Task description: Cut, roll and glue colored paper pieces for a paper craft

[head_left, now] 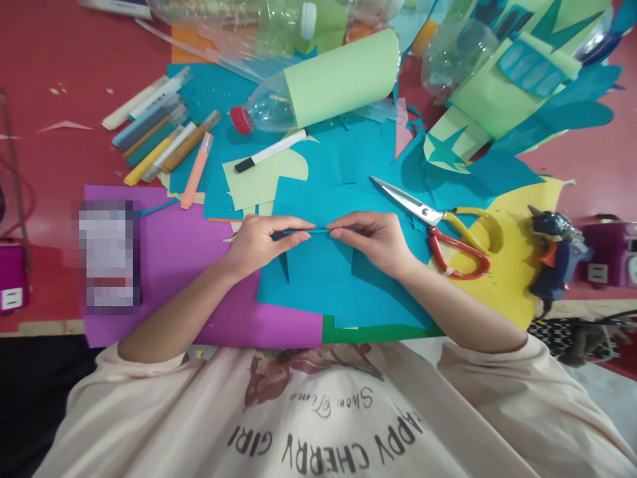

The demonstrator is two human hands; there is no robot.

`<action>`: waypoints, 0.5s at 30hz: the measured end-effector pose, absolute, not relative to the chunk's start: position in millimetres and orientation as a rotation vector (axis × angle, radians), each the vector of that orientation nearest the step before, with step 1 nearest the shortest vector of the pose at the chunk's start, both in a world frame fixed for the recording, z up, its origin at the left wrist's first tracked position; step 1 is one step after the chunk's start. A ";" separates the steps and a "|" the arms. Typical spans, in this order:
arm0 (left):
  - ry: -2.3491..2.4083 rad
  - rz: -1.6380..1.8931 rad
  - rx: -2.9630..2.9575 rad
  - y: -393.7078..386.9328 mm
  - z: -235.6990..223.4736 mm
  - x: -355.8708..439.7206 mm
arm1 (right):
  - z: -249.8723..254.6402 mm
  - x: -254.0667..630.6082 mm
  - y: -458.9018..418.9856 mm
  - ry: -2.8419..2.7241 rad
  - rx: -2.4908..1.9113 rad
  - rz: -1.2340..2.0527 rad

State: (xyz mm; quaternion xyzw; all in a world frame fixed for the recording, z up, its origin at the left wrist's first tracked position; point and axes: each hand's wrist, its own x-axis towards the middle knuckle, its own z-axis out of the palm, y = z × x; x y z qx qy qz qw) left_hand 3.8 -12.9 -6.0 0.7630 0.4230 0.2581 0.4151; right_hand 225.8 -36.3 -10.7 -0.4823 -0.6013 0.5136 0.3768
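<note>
My left hand [266,240] and my right hand [371,238] face each other over blue paper sheets [323,279]. Between them they pinch a thin blue paper strip [320,231], rolled or folded narrow; which of the two I cannot tell. Thumb and fingers are pressed together on each side of it, and both its ends run in under the fingers. Scissors [428,216] with one yellow and one red handle loop lie spread to the right of my right hand. Beyond my left hand, a black-capped white marker [271,151] rests on a pale green paper piece [251,186].
A clear bottle [269,103] wrapped in green paper lies at the back. Several markers [159,133] are grouped at left, above purple paper [184,265] and a phone [109,255]. Green and blue paper-covered bottle work [492,93] sits back right. A dark blue tool [560,259] stands on yellow paper [512,292].
</note>
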 end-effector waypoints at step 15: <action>1.066 0.625 1.961 -14.6 -6.4 4.8 | -12.6 226.8 -36.5 -1.632 -1.300 1.130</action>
